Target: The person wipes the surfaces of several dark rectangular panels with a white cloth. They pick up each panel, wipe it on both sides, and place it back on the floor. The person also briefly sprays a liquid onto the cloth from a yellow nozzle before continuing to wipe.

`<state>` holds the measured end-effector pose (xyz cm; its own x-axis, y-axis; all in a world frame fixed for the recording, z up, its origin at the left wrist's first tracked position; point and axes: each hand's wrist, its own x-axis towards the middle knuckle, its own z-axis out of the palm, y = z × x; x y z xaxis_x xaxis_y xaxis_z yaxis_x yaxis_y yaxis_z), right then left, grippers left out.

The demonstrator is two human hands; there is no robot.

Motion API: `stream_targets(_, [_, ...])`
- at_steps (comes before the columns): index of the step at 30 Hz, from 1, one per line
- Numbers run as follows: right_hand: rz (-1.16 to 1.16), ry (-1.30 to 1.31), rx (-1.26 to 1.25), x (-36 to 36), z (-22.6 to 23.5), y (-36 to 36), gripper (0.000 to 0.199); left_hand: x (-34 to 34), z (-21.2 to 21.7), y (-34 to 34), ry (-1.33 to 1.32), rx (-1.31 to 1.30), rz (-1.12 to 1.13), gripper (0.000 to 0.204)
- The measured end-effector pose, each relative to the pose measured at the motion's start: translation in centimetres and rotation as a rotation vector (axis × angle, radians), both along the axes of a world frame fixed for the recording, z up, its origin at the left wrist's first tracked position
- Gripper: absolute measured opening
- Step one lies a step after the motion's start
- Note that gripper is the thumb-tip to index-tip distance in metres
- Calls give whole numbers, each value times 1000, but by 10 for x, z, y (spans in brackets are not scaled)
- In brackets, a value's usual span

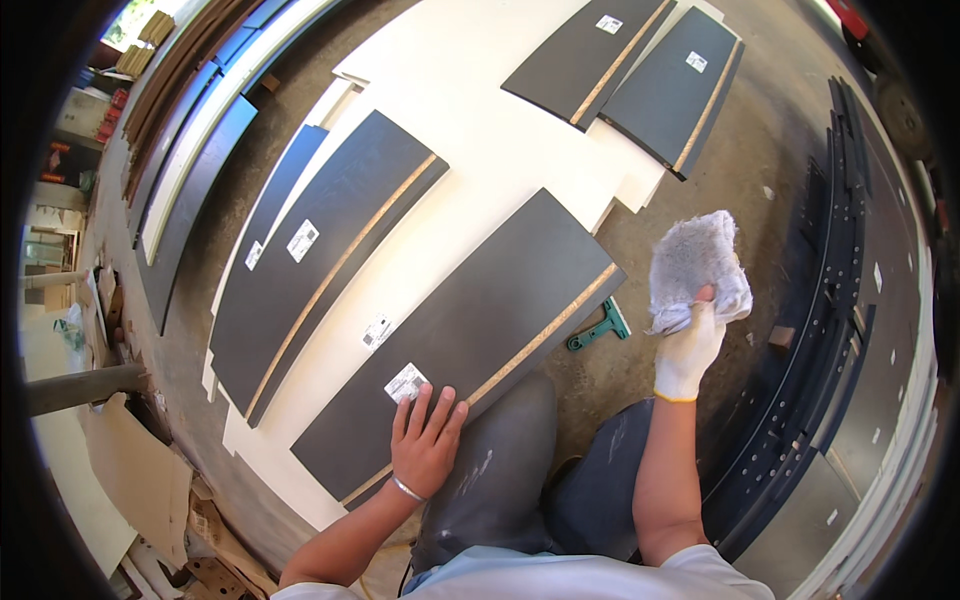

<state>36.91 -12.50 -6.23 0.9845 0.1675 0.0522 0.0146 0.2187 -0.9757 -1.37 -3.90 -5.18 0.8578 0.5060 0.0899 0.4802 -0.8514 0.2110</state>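
My left hand (427, 442) lies flat, fingers stretched, on the near end of a dark board (470, 310) with a raw, tan groove along its right side. Its fingertips touch the edge of a white label (405, 382) stuck on that board. In a white glove with a yellow cuff, my right hand (690, 350) grips a folded grey-white cloth (697, 265). The cloth is held up to the right of the board, apart from it. Between them, a green scraper (600, 326) lies beside the board's right edge.
Another dark board (325, 255) lies left on the white panel (420, 70), and two more (675, 90) lie at the far right. Long boards (200, 190) stand along the left. Stacked dark panels with holes (800, 370) line the right. Cardboard scraps (135, 480) sit at lower left.
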Motion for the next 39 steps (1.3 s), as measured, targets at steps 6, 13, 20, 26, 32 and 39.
stream_targets(6, [932, -759, -777, -86, 28, 48, 53, -4, -5, 3, 24, -117, -33, 46])
stream_targets(13, [831, -1029, -1091, -47, 49, 159, 47, -10, -8, 3, 12, -158, -47, 36])
stream_targets(20, [827, -1043, -1041, -44, 42, 158, 54, -8, -8, 4, -6, -146, -23, 38])
stream_targets(26, [839, -508, -963, 20, 40, 169, 28, -8, -6, 4, -4, -139, -39, 34])
stream_targets(32, [316, -2, -735, 75, 59, 163, 40, -23, -4, 5, 20, -169, -14, 42])
stream_targets(39, [413, -649, -736, 36, 65, 161, 51, -13, 43, 41, -65, -304, 0, 41])
